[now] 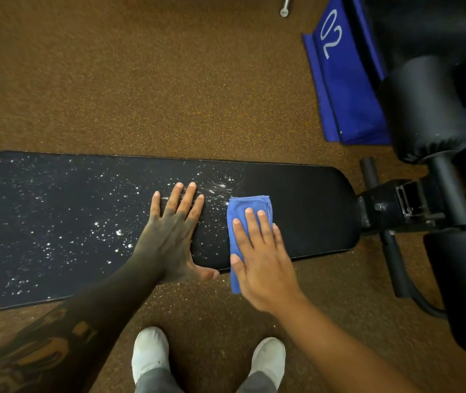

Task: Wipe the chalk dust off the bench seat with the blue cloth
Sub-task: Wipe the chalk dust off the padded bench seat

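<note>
A long black bench seat (311, 211) runs left to right across the view. White chalk dust (64, 222) speckles its left and middle parts; the right end looks dark and free of specks. The folded blue cloth (246, 205) lies on the seat and hangs over the near edge. My right hand (263, 256) presses flat on the cloth, fingers spread. My left hand (175, 231) rests flat on the seat just left of the cloth, fingers apart, thumb at the near edge, holding nothing.
The bench's black frame and round pads (430, 109) stand at the right. A blue padded block marked "02" (339, 75) lies at the back right. A metal bar end (285, 7) shows at the top. My two white shoes (152, 353) stand on brown speckled floor.
</note>
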The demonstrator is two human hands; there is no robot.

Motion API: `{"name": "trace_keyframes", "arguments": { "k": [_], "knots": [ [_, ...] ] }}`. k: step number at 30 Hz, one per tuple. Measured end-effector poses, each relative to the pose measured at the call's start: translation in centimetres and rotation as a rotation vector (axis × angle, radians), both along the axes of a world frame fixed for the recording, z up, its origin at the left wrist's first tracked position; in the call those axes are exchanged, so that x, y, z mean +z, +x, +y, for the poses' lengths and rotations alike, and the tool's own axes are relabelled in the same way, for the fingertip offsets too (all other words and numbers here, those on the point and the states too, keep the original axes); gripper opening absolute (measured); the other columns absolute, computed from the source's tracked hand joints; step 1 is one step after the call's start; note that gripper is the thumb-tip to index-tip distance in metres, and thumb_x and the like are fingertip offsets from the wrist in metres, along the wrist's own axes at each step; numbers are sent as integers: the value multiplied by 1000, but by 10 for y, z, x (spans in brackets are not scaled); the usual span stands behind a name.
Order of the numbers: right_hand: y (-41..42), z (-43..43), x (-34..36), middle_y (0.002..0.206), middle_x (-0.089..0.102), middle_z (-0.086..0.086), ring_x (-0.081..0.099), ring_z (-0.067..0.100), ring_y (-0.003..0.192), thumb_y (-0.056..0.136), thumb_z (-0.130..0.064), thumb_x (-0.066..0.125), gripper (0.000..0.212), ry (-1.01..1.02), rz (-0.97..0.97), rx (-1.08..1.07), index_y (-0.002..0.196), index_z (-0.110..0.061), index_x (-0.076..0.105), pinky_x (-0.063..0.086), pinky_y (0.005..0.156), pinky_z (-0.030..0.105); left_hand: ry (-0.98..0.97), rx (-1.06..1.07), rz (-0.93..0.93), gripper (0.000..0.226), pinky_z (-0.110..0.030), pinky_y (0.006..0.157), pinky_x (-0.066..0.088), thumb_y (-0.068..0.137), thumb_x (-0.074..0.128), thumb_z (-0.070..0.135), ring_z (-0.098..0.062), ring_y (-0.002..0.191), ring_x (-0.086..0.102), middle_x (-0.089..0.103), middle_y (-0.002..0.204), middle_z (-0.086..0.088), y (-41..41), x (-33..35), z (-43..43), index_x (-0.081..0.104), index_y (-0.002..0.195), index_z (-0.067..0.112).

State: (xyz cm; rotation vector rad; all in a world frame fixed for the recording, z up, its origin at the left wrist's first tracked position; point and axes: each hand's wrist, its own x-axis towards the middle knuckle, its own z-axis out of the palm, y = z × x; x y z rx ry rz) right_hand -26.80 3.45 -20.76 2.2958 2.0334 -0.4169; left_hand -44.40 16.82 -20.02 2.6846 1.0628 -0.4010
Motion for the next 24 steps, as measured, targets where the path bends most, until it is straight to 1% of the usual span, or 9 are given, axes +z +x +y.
{"name": "trace_keyframes", "arguments": {
  "k": [3, 6, 8, 11, 14, 16, 21, 22, 24],
  "knots": [
    [13, 20, -1, 164, -6, 5, -15, 27, 149, 100, -46, 26, 63, -8, 0, -13, 156, -24, 6, 10, 120, 51, -9, 5, -11, 153, -63, 122, 3, 47, 31, 108, -34, 154, -11, -10, 167, -15, -1, 0, 1, 1, 158, 7],
    [17, 65, -3, 164, -2, 8, -11, 29, 150, 99, -45, 26, 64, 25, -11, -47, 156, -22, 10, 11, 120, 51, -16, 17, 7, 154, -62, 123, -2, 46, 29, 108, -32, 152, -21, -21, 165, -13, 0, 0, 2, -11, 156, 10],
    [20, 84, -4, 164, -2, 9, -11, 29, 150, 99, -45, 28, 64, 19, -18, -70, 156, -21, 9, 10, 120, 51, -11, 22, 15, 154, -62, 122, -4, 45, 29, 108, -32, 151, -24, -24, 165, -12, -1, 1, 2, -15, 156, 11],
    [12, 71, -3, 164, -5, 10, -14, 29, 149, 99, -45, 25, 66, 17, -13, -73, 156, -20, 5, 7, 121, 50, -18, 28, 3, 155, -61, 123, -5, 44, 29, 109, -31, 152, -23, -24, 165, -12, -4, 0, 2, -14, 156, 11],
    [3, 44, 3, 164, -5, 9, -14, 28, 149, 98, -46, 22, 67, -5, -10, 4, 156, -18, 4, 6, 121, 49, -22, 24, -6, 155, -60, 123, -4, 44, 28, 109, -31, 152, -23, -24, 165, -13, -7, -1, 3, -15, 156, 10],
    [15, 54, 1, 164, -6, 8, -12, 27, 149, 97, -46, 24, 68, -6, -10, 9, 156, -19, 4, 7, 121, 48, -19, 25, -6, 156, -60, 123, -6, 43, 28, 109, -32, 151, -23, -24, 165, -13, -8, -1, 4, -16, 155, 10],
    [29, 120, -2, 163, -4, 15, -9, 33, 149, 99, -42, 31, 68, -9, -27, -323, 155, -13, 5, 6, 120, 50, -52, 24, 25, 160, -59, 122, -11, 41, 30, 111, -31, 148, -31, -35, 160, -11, -14, 0, 9, -26, 152, 10],
    [21, 126, -1, 163, -4, 15, -9, 34, 149, 99, -42, 31, 69, -4, -33, -342, 155, -12, 5, 5, 120, 50, -54, 26, 26, 161, -59, 123, -10, 40, 30, 112, -31, 149, -31, -35, 160, -11, -15, 1, 9, -25, 152, 10],
    [3, 128, -1, 163, -5, 15, -10, 34, 149, 100, -43, 30, 69, 10, -32, -250, 155, -12, 3, 3, 120, 51, -50, 29, 23, 162, -60, 123, -7, 39, 27, 112, -31, 149, -30, -34, 160, -12, -18, 2, 8, -24, 152, 8]
  ]
}}
